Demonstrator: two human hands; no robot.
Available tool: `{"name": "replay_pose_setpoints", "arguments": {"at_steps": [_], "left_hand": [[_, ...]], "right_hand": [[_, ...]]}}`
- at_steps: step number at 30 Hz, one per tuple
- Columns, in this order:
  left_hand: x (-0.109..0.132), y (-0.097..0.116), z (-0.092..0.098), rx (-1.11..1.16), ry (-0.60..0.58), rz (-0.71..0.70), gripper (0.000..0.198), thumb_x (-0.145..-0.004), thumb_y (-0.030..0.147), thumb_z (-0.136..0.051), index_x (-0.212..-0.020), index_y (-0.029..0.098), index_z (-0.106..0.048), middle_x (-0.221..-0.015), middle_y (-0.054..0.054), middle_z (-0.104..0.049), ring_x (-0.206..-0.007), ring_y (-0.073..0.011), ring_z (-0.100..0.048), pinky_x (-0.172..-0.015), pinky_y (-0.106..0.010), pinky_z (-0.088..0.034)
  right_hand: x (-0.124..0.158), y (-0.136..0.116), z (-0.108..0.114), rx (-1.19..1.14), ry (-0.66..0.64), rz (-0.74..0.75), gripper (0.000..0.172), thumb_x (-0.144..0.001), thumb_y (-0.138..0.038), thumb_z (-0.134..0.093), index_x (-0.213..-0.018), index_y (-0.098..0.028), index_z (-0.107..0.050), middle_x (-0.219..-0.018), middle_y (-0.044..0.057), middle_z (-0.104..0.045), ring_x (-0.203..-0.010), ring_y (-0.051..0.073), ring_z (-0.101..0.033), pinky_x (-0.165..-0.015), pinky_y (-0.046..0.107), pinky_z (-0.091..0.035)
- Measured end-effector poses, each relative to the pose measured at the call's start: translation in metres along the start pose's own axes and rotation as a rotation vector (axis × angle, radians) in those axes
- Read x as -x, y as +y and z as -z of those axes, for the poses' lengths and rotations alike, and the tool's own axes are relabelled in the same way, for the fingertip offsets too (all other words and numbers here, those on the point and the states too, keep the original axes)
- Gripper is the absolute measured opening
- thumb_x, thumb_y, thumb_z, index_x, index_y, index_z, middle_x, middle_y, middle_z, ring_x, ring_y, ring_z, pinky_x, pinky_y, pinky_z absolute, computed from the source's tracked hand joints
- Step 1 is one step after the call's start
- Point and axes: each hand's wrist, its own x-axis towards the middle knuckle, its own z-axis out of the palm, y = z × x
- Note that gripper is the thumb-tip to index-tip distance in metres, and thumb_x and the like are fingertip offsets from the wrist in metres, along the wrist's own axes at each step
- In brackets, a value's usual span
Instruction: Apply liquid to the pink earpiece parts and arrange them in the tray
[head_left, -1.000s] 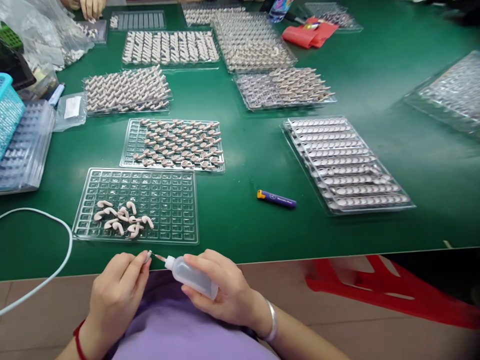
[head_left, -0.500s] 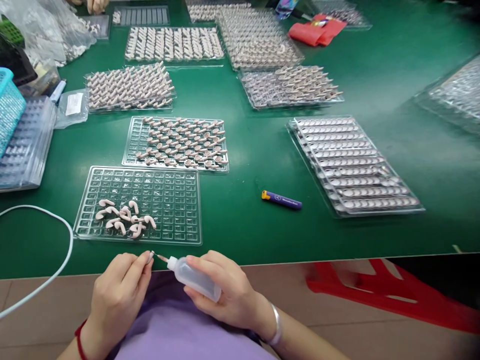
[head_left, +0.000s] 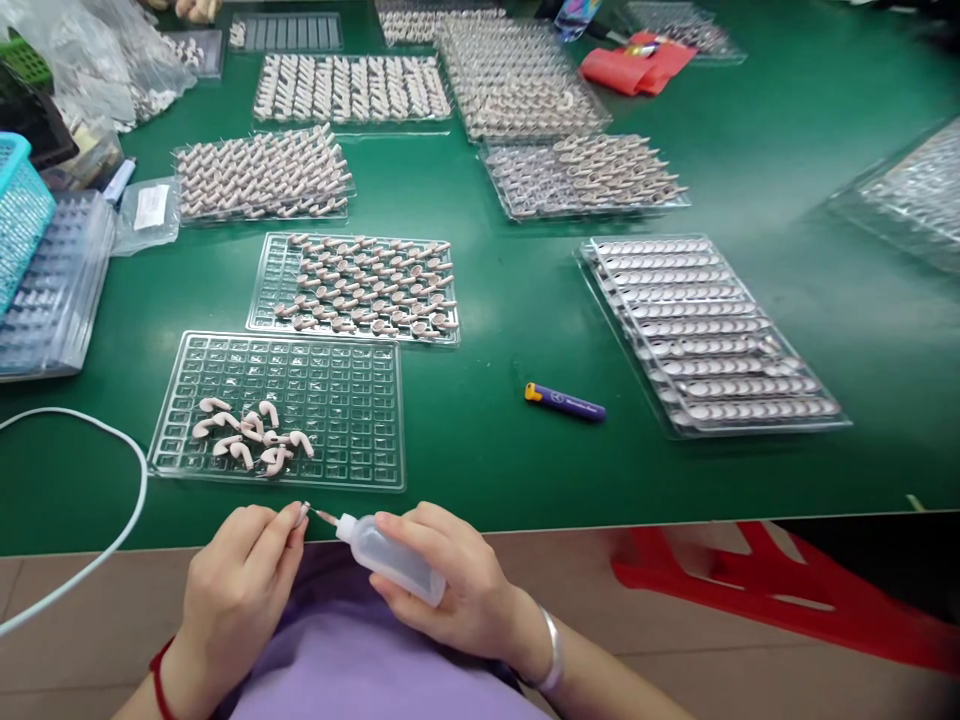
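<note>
Between the thumb and fingers of my left hand (head_left: 244,590) is a small white earphone piece (head_left: 302,513), mostly hidden by the fingertips. My right hand (head_left: 457,585) is closed around a translucent squeeze bottle (head_left: 397,560), tilted with its thin needle tip pointing left at the piece. Both hands are at the table's front edge. Just beyond them lies a clear tray (head_left: 360,410) with a loose heap of pale pink earphone shells (head_left: 251,428) in its left part.
Behind it is a tray of shells (head_left: 375,285). A purple lighter (head_left: 566,402) lies right of centre, beside a tray of oval parts (head_left: 720,330). A white cable (head_left: 142,480) curves at left. More filled trays, a blue basket (head_left: 22,215) and a red stool (head_left: 750,590) surround.
The hands, piece and bottle hold nearly the same pose; the view has shifted very slightly.
</note>
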Motion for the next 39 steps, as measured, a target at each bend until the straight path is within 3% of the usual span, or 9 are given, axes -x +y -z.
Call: {"name": "replay_pose_setpoints", "arguments": {"at_steps": [10, 14, 17, 19, 22, 26, 31, 39], "left_hand": [[0.003, -0.002, -0.001, 0.011, 0.002, 0.01, 0.021, -0.086, 0.009, -0.064, -0.107, 0.011, -0.064, -0.074, -0.002, -0.062, -0.065, -0.0122, -0.058, -0.067, -0.025, -0.048], [0.008, 0.002, 0.004, 0.152, 0.033, 0.132, 0.023, -0.085, 0.009, -0.066, -0.106, 0.016, -0.067, -0.082, -0.003, -0.067, -0.071, -0.0117, -0.063, -0.069, -0.023, -0.051], [0.013, 0.012, 0.009, 0.474, -0.016, 0.363, 0.015, -0.086, 0.017, -0.066, -0.098, 0.022, -0.072, -0.088, -0.003, -0.073, -0.076, -0.0136, -0.068, -0.071, -0.022, -0.055], [0.016, 0.02, 0.009, 0.757, -0.147, 0.622, 0.012, -0.084, 0.03, -0.068, -0.089, 0.022, -0.075, -0.084, -0.004, -0.076, -0.072, -0.0171, -0.07, -0.066, -0.024, -0.057], [0.019, 0.026, 0.002, 1.123, -0.361, 1.023, 0.034, -0.074, 0.051, -0.073, -0.075, 0.017, -0.075, -0.069, -0.006, -0.074, -0.058, -0.0182, -0.066, -0.053, -0.026, -0.054], [0.021, 0.027, -0.012, 1.297, -0.467, 1.281, 0.046, -0.062, 0.059, -0.078, -0.068, 0.014, -0.073, -0.057, -0.004, -0.066, -0.045, -0.0113, -0.051, -0.041, -0.022, -0.041], [0.019, 0.027, -0.019, 1.34, -0.468, 1.372, 0.05, -0.055, 0.062, -0.08, -0.065, 0.013, -0.072, -0.052, 0.0, -0.057, -0.044, -0.0071, -0.038, -0.039, -0.02, -0.031], [0.028, 0.023, -0.023, 1.362, -0.517, 1.357, 0.042, -0.064, 0.056, -0.079, -0.072, 0.015, -0.074, -0.056, 0.0, -0.059, -0.049, -0.0078, -0.041, -0.045, -0.02, -0.032]], "right_hand": [[-0.001, 0.0, 0.003, -0.03, 0.01, -0.02, 0.048, -0.086, -0.019, -0.061, -0.132, -0.021, -0.048, -0.084, 0.005, -0.066, -0.065, 0.018, -0.057, -0.056, 0.03, -0.052], [-0.001, -0.005, 0.007, -0.14, 0.048, -0.162, 0.044, -0.084, -0.023, -0.065, -0.126, -0.021, -0.051, -0.093, 0.007, -0.068, -0.072, 0.018, -0.064, -0.064, 0.029, -0.056], [-0.001, -0.01, 0.003, -0.227, 0.065, -0.283, 0.046, -0.084, -0.02, -0.064, -0.127, -0.021, -0.049, -0.101, 0.008, -0.067, -0.082, 0.019, -0.067, -0.071, 0.029, -0.057], [0.0, -0.013, -0.006, -0.273, 0.055, -0.279, 0.046, -0.084, -0.017, -0.062, -0.127, -0.021, -0.048, -0.094, 0.006, -0.066, -0.078, 0.018, -0.066, -0.069, 0.029, -0.057], [0.001, -0.014, -0.02, -0.231, 0.053, -0.155, 0.043, -0.085, -0.013, -0.06, -0.126, -0.023, -0.049, -0.089, 0.005, -0.064, -0.075, 0.018, -0.063, -0.066, 0.029, -0.055], [0.0, -0.013, -0.028, -0.023, 0.065, 0.002, 0.033, -0.089, -0.011, -0.054, -0.121, -0.021, -0.054, -0.089, 0.007, -0.065, -0.077, 0.019, -0.062, -0.066, 0.032, -0.053], [-0.001, -0.011, -0.029, 0.07, 0.083, 0.043, 0.02, -0.091, -0.011, -0.053, -0.11, -0.017, -0.056, -0.084, 0.007, -0.064, -0.072, 0.019, -0.058, -0.064, 0.034, -0.049], [0.001, -0.009, -0.032, 0.095, 0.074, 0.027, 0.016, -0.092, -0.011, -0.051, -0.105, -0.018, -0.057, -0.083, 0.006, -0.064, -0.071, 0.019, -0.058, -0.063, 0.034, -0.047]]}}
